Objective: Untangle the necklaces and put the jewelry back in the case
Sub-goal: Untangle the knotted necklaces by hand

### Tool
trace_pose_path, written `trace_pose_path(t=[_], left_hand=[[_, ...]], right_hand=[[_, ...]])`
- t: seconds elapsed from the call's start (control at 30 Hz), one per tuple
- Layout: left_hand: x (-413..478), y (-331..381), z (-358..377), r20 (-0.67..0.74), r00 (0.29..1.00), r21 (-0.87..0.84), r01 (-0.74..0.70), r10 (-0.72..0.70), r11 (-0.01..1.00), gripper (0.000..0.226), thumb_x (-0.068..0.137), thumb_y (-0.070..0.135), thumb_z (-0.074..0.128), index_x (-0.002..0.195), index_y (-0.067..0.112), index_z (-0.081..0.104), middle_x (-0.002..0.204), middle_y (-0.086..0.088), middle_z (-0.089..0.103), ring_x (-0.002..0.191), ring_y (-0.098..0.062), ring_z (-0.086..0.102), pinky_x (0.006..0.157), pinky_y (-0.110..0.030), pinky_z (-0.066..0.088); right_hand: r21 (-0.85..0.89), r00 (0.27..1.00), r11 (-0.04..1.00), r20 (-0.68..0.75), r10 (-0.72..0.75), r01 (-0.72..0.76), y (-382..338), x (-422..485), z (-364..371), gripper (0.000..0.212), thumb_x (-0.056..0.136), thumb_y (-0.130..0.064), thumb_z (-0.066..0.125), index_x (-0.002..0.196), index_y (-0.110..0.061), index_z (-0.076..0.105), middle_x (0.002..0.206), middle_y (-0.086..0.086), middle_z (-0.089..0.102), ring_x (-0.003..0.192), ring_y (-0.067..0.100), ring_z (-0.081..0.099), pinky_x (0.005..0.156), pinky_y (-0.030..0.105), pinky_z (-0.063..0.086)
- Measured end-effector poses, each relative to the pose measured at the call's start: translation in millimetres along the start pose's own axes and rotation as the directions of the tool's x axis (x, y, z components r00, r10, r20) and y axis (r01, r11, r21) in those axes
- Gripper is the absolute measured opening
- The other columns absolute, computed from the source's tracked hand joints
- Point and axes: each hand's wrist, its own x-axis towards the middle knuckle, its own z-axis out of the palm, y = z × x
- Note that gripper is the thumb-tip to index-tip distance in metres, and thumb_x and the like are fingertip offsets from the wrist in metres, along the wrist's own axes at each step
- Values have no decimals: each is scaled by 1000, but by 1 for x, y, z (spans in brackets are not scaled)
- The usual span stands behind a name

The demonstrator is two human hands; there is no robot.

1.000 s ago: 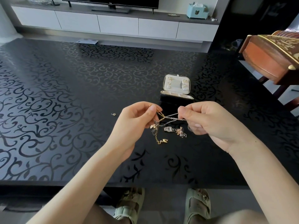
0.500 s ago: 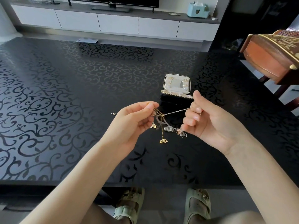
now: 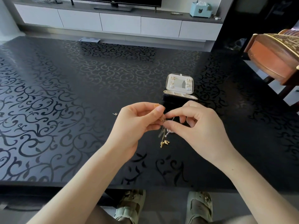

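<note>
Both hands meet above the middle of the glossy black counter (image 3: 64, 110) with its swirling vine pattern, and between them hangs the tangled bunch of thin gold and silver necklaces (image 3: 164, 135). The left hand (image 3: 137, 125) pinches the gold part of the tangle between thumb and forefinger, a small gold piece showing at its fingertips. The right hand (image 3: 197, 126), touching the left at the fingertips, pinches the silver chain at 3 o'clock of the knot, its other fingers curled in. Chain ends and small gold charms dangle from the knot toward 6 o'clock, above the counter. The small open jewelry case (image 3: 179, 89), cream-lined with a dark outside, stands on the counter at 12 o'clock of the hands, earrings pinned in its raised lid. A tiny metal earring piece (image 3: 115, 114) lies alone on the counter at 9 o'clock of the left hand.
</note>
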Motion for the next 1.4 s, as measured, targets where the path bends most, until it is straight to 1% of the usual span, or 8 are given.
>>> trace_pose_path(t=[0.23, 0.5, 0.7, 0.8, 0.97, 1.07, 1.23, 1.4], left_hand=[[-2, 0, 5, -96, 992, 68, -70, 76, 995, 3, 78, 14, 71, 80, 12, 72, 71, -2, 73, 66, -7, 68, 60, -13, 50], [-1, -3, 2, -119, 991, 116, -41, 54, 992, 4, 82, 16, 69, 80, 13, 70, 72, -4, 73, 67, -10, 66, 64, -18, 53], [-4, -9, -4, -32, 983, -40, 182, -183, 982, 8, 90, 17, 59, 84, 11, 60, 77, -2, 73, 74, -11, 68, 68, -21, 54], [-8, -12, -8, 34, 958, -138, 285, -283, 949, 11, 91, 19, 57, 82, 12, 57, 79, -3, 73, 73, -13, 68, 67, -23, 54], [-14, -30, -23, -71, 972, 174, 233, -224, 957, 23, 85, 30, 64, 64, 21, 61, 71, 3, 61, 72, -12, 52, 75, -26, 43], [-12, -32, -31, -24, 975, 111, 224, -222, 968, 21, 86, 24, 62, 66, 16, 61, 80, 0, 69, 81, -11, 60, 81, -26, 46], [-9, -32, -37, 108, 929, -215, 371, -355, 903, 23, 86, 16, 56, 65, 12, 52, 75, -10, 70, 67, -17, 64, 61, -24, 52], [-4, -35, -34, 113, 899, -193, 437, -422, 879, 29, 92, 11, 46, 64, 11, 43, 58, -11, 61, 49, -16, 54, 41, -18, 39]], right_hand=[[-87, 999, 996, -29, 33, -35, -3, -2, 6, 6, 73, -37, 67, 71, -35, 71, 66, -13, 58, 68, 2, 53, 57, 12, 34], [266, 973, 944, 172, 153, -196, -4, -3, -2, 14, 76, -12, 64, 64, -18, 65, 68, -7, 63, 60, 1, 50, 66, 23, 38], [286, 967, 930, 175, 187, -231, 4, -4, -7, 19, 73, -15, 67, 56, -23, 63, 101, -19, 62, 98, -7, 53, 86, 22, 35], [241, 971, 950, 179, 160, -201, 4, -8, -8, 14, 70, -21, 66, 57, -25, 63, 100, -21, 61, 97, -3, 54, 85, 21, 37], [515, 901, 769, 395, 180, -379, 12, -12, 1, 12, 65, -12, 56, 55, -16, 61, 80, 2, 68, 81, 17, 61, 84, 34, 50], [628, 859, 615, 480, 176, -477, 19, -12, 11, 12, 67, -5, 51, 59, -8, 60, 73, 11, 67, 74, 20, 64, 71, 27, 56], [633, 829, 563, 526, 190, -531, 24, -5, 26, 5, 70, -7, 49, 67, -5, 53, 64, 12, 62, 63, 19, 58, 61, 26, 52], [565, 815, 633, 548, 191, -528, 20, -3, 37, 17, 80, -4, 48, 64, -10, 50, 56, 5, 44, 54, 15, 37, 51, 24, 36]])
